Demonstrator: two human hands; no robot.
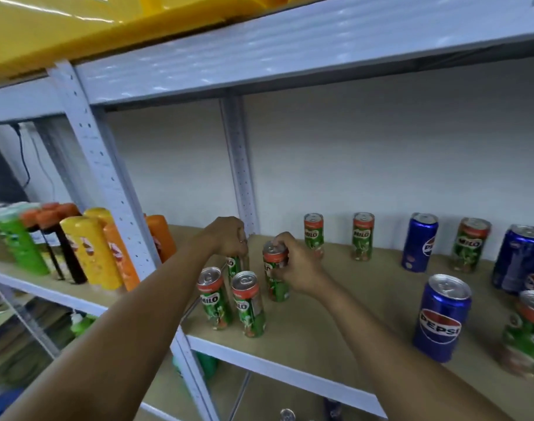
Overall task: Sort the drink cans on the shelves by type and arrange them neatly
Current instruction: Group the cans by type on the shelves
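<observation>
A: From the head view, why are both hands bunched at the shelf's left end?

B: A Milo cluster seems to be forming there. The left hand (229,237) grips the top of a Milo can (234,265) close by the rear upright post (241,177); the right hand (293,265) wraps around another Milo can (275,273) just beside it. Two more Milo cans (232,300) stand in front, near the shelf (335,323) lip.

A: And the rest?

B: Unsorted. Milo cans (363,237) and Pepsi cans (442,317) stand mixed along the back and right.

A: Room to move?

B: Open board lies between the cluster and the front Pepsi can. The front pair stands close to the edge, so I'd judge a nudge risky. The post fences the left side.
</observation>
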